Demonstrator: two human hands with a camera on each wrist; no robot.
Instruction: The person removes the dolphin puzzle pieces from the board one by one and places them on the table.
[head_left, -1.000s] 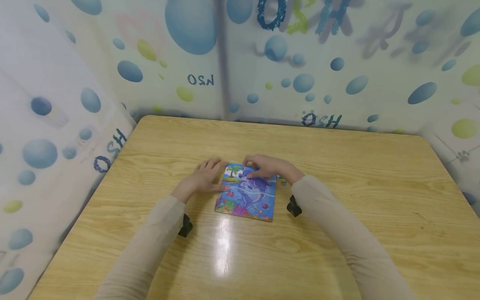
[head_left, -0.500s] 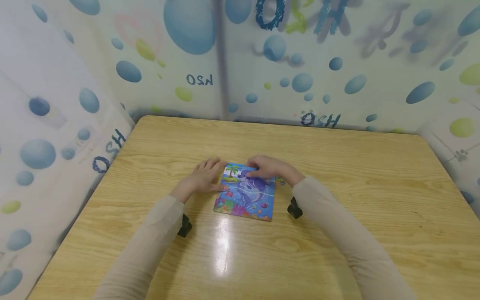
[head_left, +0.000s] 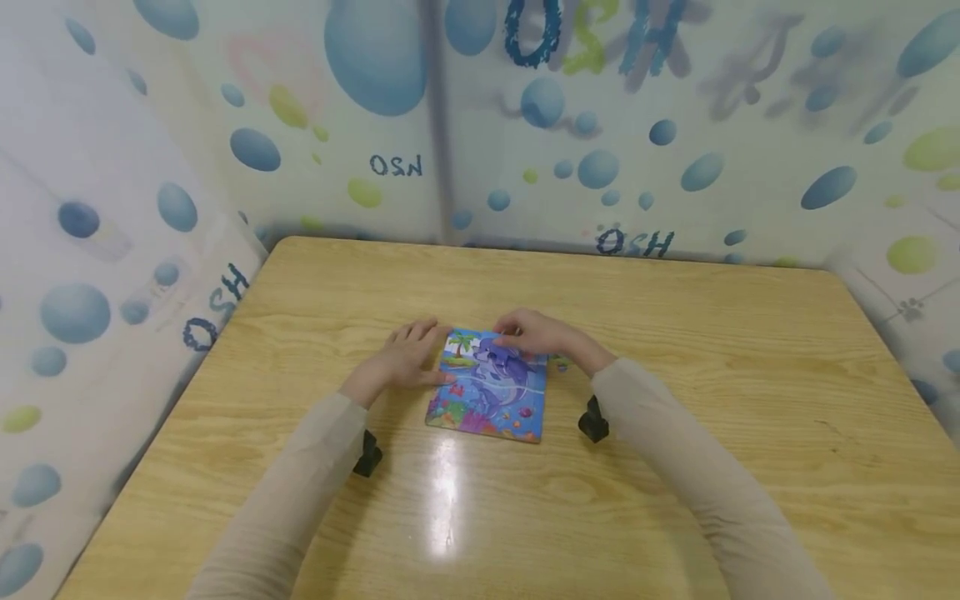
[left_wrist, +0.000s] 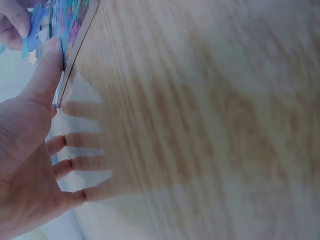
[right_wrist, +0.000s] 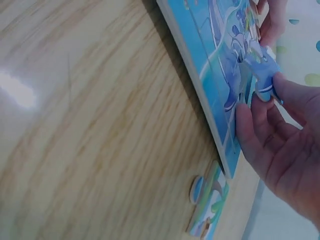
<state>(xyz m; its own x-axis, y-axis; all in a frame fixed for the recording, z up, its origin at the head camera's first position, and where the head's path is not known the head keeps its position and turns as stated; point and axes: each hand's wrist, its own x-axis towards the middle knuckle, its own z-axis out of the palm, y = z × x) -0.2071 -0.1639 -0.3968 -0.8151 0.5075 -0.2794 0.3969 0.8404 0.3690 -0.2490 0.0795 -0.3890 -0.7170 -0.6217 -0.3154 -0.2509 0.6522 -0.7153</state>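
Observation:
A jigsaw puzzle (head_left: 480, 404) with a dolphin, a palm tree and coral lies flat in its thin tray on the table. Over its upper part, my right hand (head_left: 534, 332) pinches a blue-purple puzzle piece (right_wrist: 265, 75) between thumb and fingers. In the right wrist view this piece stands tilted, raised off the picture, and other fingertips of that hand touch the puzzle. My left hand (head_left: 402, 358) lies spread at the puzzle's left edge. Its thumb (left_wrist: 47, 70) rests on the border, and the other fingertips touch the table.
Loose puzzle pieces (right_wrist: 210, 207) lie on the table just right of the tray, partly behind my right wrist in the head view. A bubble-patterned wall (head_left: 480, 167) stands behind the wooden table (head_left: 675, 317).
My right hand has shifted slightly right and away from me, lifting the pinched piece so more of the dolphin shows. My left hand stays put. The head view has shifted a little.

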